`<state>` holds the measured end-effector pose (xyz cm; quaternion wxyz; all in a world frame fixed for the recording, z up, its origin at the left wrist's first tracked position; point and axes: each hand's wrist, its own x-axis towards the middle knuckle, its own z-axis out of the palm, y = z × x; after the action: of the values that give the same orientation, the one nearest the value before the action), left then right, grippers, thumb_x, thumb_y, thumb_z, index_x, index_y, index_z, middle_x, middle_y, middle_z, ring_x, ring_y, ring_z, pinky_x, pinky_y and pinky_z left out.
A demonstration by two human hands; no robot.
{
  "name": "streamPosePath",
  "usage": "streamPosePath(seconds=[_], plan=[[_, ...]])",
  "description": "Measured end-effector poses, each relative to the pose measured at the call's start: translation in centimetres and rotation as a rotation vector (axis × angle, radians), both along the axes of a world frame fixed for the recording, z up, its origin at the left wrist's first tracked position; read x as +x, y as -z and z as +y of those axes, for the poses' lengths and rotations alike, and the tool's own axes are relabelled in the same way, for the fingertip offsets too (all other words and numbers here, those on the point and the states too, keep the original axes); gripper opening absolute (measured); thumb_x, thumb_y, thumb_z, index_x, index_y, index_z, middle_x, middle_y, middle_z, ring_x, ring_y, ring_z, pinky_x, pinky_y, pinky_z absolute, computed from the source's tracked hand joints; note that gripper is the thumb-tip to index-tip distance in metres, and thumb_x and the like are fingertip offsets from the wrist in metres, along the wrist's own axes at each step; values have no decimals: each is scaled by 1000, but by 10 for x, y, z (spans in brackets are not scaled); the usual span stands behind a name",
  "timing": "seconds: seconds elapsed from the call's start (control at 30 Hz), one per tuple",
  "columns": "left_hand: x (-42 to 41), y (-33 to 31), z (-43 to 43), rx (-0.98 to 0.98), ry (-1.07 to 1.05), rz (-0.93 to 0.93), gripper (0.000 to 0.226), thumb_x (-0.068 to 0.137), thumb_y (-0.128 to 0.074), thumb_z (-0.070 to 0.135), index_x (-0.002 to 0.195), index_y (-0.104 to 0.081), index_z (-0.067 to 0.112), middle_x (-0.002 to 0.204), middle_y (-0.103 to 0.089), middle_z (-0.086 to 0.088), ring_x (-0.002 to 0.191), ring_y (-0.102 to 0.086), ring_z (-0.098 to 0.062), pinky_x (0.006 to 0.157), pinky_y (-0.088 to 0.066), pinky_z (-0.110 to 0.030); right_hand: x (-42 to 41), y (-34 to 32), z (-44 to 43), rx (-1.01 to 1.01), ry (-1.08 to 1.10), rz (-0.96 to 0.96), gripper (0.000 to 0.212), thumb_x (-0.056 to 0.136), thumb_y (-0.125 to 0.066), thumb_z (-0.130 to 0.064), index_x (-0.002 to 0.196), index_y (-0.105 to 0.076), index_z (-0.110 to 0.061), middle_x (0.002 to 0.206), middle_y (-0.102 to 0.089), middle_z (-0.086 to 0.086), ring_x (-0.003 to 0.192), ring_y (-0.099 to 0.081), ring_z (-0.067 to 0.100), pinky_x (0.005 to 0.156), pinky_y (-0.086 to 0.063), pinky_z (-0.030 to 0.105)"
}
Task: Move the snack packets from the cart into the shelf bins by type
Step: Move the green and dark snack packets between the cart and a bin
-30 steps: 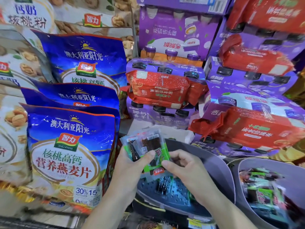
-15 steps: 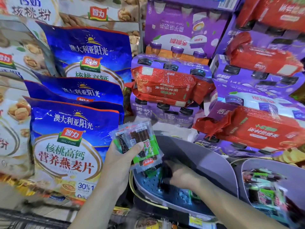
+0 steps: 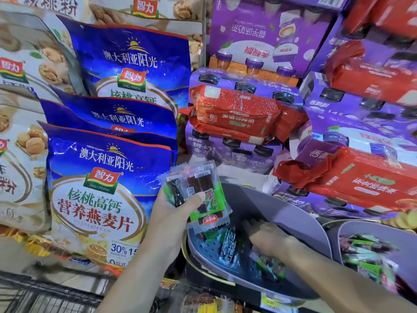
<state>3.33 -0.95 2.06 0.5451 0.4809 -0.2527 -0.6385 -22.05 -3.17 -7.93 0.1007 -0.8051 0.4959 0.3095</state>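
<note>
Holding a fanned stack of snack packets (image 3: pixel 196 188) just right of the blue oatmeal bags (image 3: pixel 97 188), the left hand (image 3: pixel 171 213) pinches them under the thumb, above the near-left rim of the grey shelf bin (image 3: pixel 270 206). Step in hand, as judged: placing packets into this bin. Done well, each packet goes flat on the perforated floor beside the loose packets (image 3: pixel 228 242) lying there, matched by type, clear of the low front edge. The right hand (image 3: pixel 268 239) is inside the bin, blurred; its grip cannot be determined. A second bin (image 3: pixel 337 242) at right holds more packets.
</note>
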Motion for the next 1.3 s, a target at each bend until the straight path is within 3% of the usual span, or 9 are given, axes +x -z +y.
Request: streamPosePath(seconds=[0.17,0.33,0.47,0.6,0.7,0.9,1.03,1.17,1.3], plan=[[0,0,-1,-4,8,2,65,67,-88,24,127,-64,30,115,-80,1,102,-79,-21,70,-65,-33,-4,0,-3,140,118,-29,67,95,-70,-40,141,-41,0,134,-59,22,121,-60,39,96,-47,41],[1,-1,-1,-7,17,-1,62,69,-87,22,126,-63,30,114,-81,1,100,-79,-20,67,-64,-31,-9,-10,-7,245,213,-43,52,98,-63,-48,126,-63,-4,128,-65,17,121,-59,33,95,-48,37],[1,-1,-1,-11,22,-9,60,72,-85,20,128,-63,28,116,-80,0,103,-79,-22,71,-65,-34,-13,-18,-6,289,205,-5,48,95,-67,-42,133,-62,-15,137,-58,12,130,-51,30,102,-49,39],[1,0,0,-22,18,-13,58,74,-84,18,128,-64,28,117,-80,0,103,-79,-21,71,-65,-32,-12,-21,0,321,271,-4,63,90,-74,-46,144,-54,-22,151,-41,12,136,-47,35,108,-44,39],[0,-1,-1,-27,17,-14,56,77,-83,15,128,-64,28,116,-80,1,102,-79,-19,68,-63,-28,-14,-20,1,344,391,-23,69,86,-79,-44,146,-50,-23,149,-42,8,124,-58,29,97,-47,30],[-1,-2,-1,-33,7,-29,50,81,-82,11,124,-64,28,111,-81,4,95,-79,-13,62,-61,-23,-3,-8,10,287,573,-31,107,87,-78,-34,161,-9,0,160,-21,23,131,-55,32,100,-49,30],[-1,-2,-2,-22,13,-23,59,74,-84,18,128,-63,28,114,-81,3,100,-79,-17,68,-64,-28,-10,-11,3,343,615,-40,92,81,-84,-42,150,-36,-4,130,-59,7,107,-62,23,77,-53,28],[-1,-2,-2,-23,16,-33,57,74,-85,20,126,-64,30,114,-81,4,99,-79,-15,65,-63,-25,-19,-23,-4,396,570,-41,91,74,-88,-49,147,-47,-12,146,-56,3,124,-59,24,103,-50,34],[-1,-3,-2,-15,22,-47,56,74,-85,20,125,-63,30,113,-81,5,98,-79,-15,64,-62,-23,-20,-42,-6,469,429,-62,81,79,-86,-45,149,-51,-23,149,-54,-3,128,-56,23,103,-48,31]])
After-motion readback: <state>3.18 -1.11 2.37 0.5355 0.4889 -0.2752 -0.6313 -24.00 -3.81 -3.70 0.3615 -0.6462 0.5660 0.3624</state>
